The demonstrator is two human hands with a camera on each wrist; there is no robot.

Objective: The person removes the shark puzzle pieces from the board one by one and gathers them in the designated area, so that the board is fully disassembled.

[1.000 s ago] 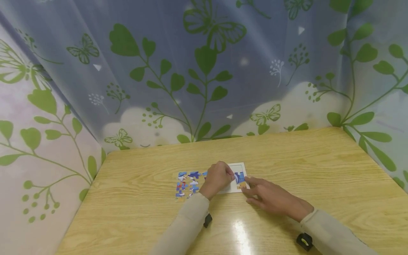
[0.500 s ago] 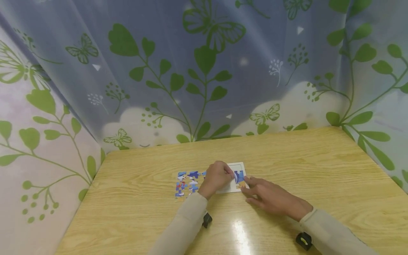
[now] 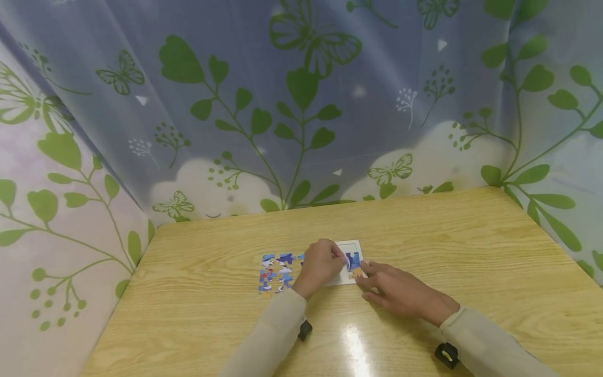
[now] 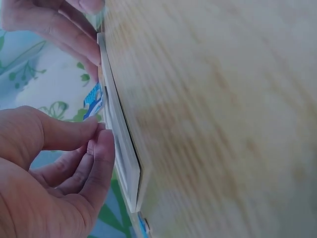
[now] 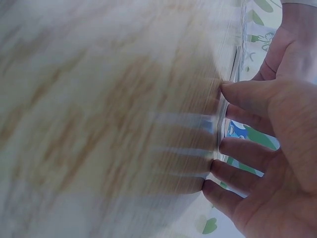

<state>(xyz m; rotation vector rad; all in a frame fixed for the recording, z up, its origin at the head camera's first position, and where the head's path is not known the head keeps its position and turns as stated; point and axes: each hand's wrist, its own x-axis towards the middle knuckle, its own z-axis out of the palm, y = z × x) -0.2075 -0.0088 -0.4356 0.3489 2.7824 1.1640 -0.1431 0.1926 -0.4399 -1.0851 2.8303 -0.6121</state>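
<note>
In the head view my left hand point(image 3: 322, 264) is over the white puzzle board point(image 3: 341, 278), thumb and forefinger together. A blue-and-white puzzle piece point(image 4: 93, 100) tilts up from the board at those fingertips in the left wrist view; the pinch on it is partly hidden by the thumb. Blue and orange pieces point(image 3: 356, 273) lie at the board's right end. My right hand point(image 3: 395, 290) rests there, its fairly straight fingers touching the board's edge and the table, as the right wrist view shows.
Several loose puzzle pieces point(image 3: 285, 275) lie in rows left of the board, some hidden behind my left hand. The wooden table point(image 3: 198, 293) reaches back to a curtain point(image 3: 254, 173) with leaves and butterflies. A dark device point(image 3: 446, 356) sits at each wrist.
Both hands stay nearly in place. The pieces at the board's right end look almost the same, and the whole view shifts very slightly.
</note>
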